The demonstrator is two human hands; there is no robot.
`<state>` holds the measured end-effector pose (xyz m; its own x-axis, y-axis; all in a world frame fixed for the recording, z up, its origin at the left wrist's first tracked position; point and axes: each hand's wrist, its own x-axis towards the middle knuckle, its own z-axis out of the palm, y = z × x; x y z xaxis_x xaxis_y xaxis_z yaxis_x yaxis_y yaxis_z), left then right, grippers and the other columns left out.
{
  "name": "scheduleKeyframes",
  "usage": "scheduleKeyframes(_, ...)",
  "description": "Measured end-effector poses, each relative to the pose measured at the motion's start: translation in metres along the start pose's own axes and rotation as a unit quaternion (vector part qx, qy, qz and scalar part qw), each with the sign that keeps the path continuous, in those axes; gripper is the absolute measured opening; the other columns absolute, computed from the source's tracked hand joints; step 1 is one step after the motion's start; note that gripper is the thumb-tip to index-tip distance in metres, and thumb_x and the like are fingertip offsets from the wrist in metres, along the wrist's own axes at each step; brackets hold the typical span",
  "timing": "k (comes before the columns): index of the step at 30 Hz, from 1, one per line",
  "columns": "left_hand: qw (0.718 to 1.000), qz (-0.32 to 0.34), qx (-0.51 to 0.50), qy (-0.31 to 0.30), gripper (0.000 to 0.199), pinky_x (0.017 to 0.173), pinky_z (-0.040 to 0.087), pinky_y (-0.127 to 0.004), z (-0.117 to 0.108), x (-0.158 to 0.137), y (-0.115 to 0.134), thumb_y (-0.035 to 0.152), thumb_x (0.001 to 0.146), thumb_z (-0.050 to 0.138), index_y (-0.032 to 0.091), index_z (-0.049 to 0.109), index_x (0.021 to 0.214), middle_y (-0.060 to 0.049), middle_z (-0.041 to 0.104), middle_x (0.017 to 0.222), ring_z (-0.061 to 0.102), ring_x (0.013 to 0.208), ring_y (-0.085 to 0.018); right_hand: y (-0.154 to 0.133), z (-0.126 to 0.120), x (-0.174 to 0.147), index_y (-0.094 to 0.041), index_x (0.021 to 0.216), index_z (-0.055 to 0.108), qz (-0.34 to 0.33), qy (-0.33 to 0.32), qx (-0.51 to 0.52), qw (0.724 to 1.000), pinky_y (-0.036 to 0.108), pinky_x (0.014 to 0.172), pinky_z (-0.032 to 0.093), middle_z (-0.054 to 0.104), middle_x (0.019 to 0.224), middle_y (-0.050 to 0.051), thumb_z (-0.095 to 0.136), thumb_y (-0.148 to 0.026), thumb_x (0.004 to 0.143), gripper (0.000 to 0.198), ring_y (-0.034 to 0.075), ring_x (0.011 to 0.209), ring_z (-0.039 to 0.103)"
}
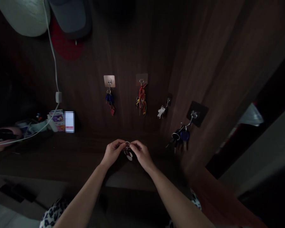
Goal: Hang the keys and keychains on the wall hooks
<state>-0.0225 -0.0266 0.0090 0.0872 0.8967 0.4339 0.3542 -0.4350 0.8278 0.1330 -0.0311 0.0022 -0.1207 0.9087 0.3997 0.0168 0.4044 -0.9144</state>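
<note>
As L hand, R hand pinch keyring, bunch btwn

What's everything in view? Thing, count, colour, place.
Held keys: 1 bunch, pale and dark, low centre
Ring: 1, silver, atop held keys
Hung key bunches: 4, mixed blue, red, yellow, silver, on hooks
Hooks: 4, metallic, across panels
Panels: dark brown, behind
Shelf: 1, dark brown, below panels
Hat: 1, off-white, top left
Cap: 1, blue-grey, beside hat
Unclear item: 1, red, behind cap
Cable: 1, white, left
Lit screen: 1, whitish, left
Boxes: count unclear, purple and white, beside screen
Left hand: 1, bare, pinching ring's left
Right hand: 1, bare, pinching ring's right
</note>
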Motion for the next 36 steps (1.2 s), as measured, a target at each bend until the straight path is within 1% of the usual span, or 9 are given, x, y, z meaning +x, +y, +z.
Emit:
scheduleKeyframes(5, 0.999, -0.013, -0.023, 0.019, 0.026, 0.065, 0.05, -0.024, 0.001, 0.0, 0.003, 0.041, 0.076, 0.056, 0.017, 0.063, 0.079, -0.002, 0.067, 0.074, 0.061, 0.069, -0.014, 0.002, 0.001, -0.001, -0.021, 0.079, 0.06, -0.006, 0.003, -0.013, 1.0, 0.027, 0.068, 0.044, 0.063, 0.074, -0.001, 0.057, -0.037, 0.075, 0.017, 0.015, 0.071, 0.057)
scheduleKeyframes(10, 0.996, -0.028, -0.08, 0.023, 0.026, 0.063, 0.05, -0.024, -0.001, 0.0, 0.003, 0.04, 0.075, 0.057, 0.016, 0.063, 0.081, -0.001, 0.065, 0.071, 0.06, 0.066, -0.013, 0.002, 0.002, 0.001, -0.022, 0.089, 0.061, -0.003, -0.029, 0.02, 0.999, 0.028, 0.078, 0.043, 0.064, 0.088, 0.001, 0.055, -0.036, 0.078, 0.019, 0.016, 0.085, 0.058)
scheduleKeyframes(13, 0.996, -0.024, -0.081, 0.022, 0.025, 0.065, 0.049, -0.025, -0.002, 0.001, 0.001, 0.04, 0.075, 0.058, 0.016, 0.064, 0.081, -0.001, 0.065, 0.072, 0.059, 0.068, -0.013, 0.0, 0.001, 0.001, -0.021, 0.083, 0.063, -0.004, -0.043, -0.002, 0.999, 0.028, 0.078, 0.041, 0.061, 0.085, 0.001, 0.052, -0.037, 0.08, 0.02, 0.016, 0.084, 0.057)
scheduleKeyframes(17, 0.997, 0.013, -0.068, 0.039, 0.023, 0.073, 0.048, -0.026, -0.003, 0.003, 0.0, 0.04, 0.074, 0.058, 0.017, 0.064, 0.076, -0.003, 0.063, 0.082, 0.059, 0.078, -0.015, -0.003, 0.002, -0.001, -0.02, 0.076, 0.059, -0.021, -0.059, -0.002, 0.998, 0.027, 0.079, 0.039, 0.058, 0.086, 0.0, 0.056, -0.04, 0.078, 0.02, 0.015, 0.086, 0.054)
scheduleKeyframes(20, 0.996, 0.019, -0.079, 0.031, 0.025, 0.073, 0.047, -0.026, -0.003, 0.003, 0.002, 0.041, 0.074, 0.058, 0.017, 0.064, 0.07, -0.005, 0.059, 0.09, 0.057, 0.082, -0.015, -0.005, 0.004, -0.003, -0.02, 0.069, 0.053, 0.009, -0.07, 0.067, 0.995, 0.024, 0.07, 0.04, 0.055, 0.07, -0.003, 0.057, -0.041, 0.077, 0.023, 0.012, 0.072, 0.052)
scheduleKeyframes(22, 0.995, 0.005, -0.098, 0.007, 0.027, 0.072, 0.047, -0.025, -0.003, 0.002, 0.004, 0.041, 0.075, 0.058, 0.016, 0.063, 0.067, -0.004, 0.058, 0.088, 0.057, 0.08, -0.015, -0.006, 0.006, -0.003, -0.02, 0.067, 0.05, 0.043, -0.061, 0.136, 0.988, 0.024, 0.064, 0.04, 0.053, 0.063, -0.004, 0.058, -0.041, 0.076, 0.024, 0.011, 0.064, 0.051)
scheduleKeyframes(27, 0.992, -0.021, -0.123, -0.019, 0.031, 0.076, 0.047, -0.027, -0.003, 0.002, 0.006, 0.044, 0.074, 0.058, 0.015, 0.062, 0.066, -0.004, 0.062, 0.085, 0.057, 0.08, -0.016, -0.011, 0.006, -0.004, -0.021, 0.073, 0.047, 0.131, -0.083, 0.283, 0.947, 0.029, 0.063, 0.045, 0.061, 0.067, -0.001, 0.06, -0.046, 0.073, 0.027, 0.016, 0.064, 0.058)
scheduleKeyframes(33, 0.988, -0.042, -0.145, -0.038, 0.032, 0.081, 0.046, -0.029, -0.003, 0.001, 0.005, 0.044, 0.077, 0.055, 0.015, 0.067, 0.082, -0.006, 0.067, 0.091, 0.06, 0.087, -0.019, -0.014, 0.003, -0.003, -0.02, 0.073, 0.05, 0.145, -0.072, 0.345, 0.924, 0.03, 0.068, 0.047, 0.064, 0.067, -0.001, 0.066, -0.043, 0.069, 0.028, 0.016, 0.068, 0.062)
scheduleKeyframes(36, 0.99, -0.052, -0.122, -0.041, 0.035, 0.08, 0.046, -0.029, -0.003, 0.002, 0.006, 0.044, 0.08, 0.049, 0.015, 0.066, 0.092, -0.006, 0.069, 0.092, 0.061, 0.088, -0.02, -0.012, 0.002, -0.002, -0.02, 0.074, 0.051, 0.141, -0.067, 0.371, 0.915, 0.029, 0.068, 0.047, 0.066, 0.073, 0.001, 0.067, -0.04, 0.069, 0.027, 0.016, 0.07, 0.063)
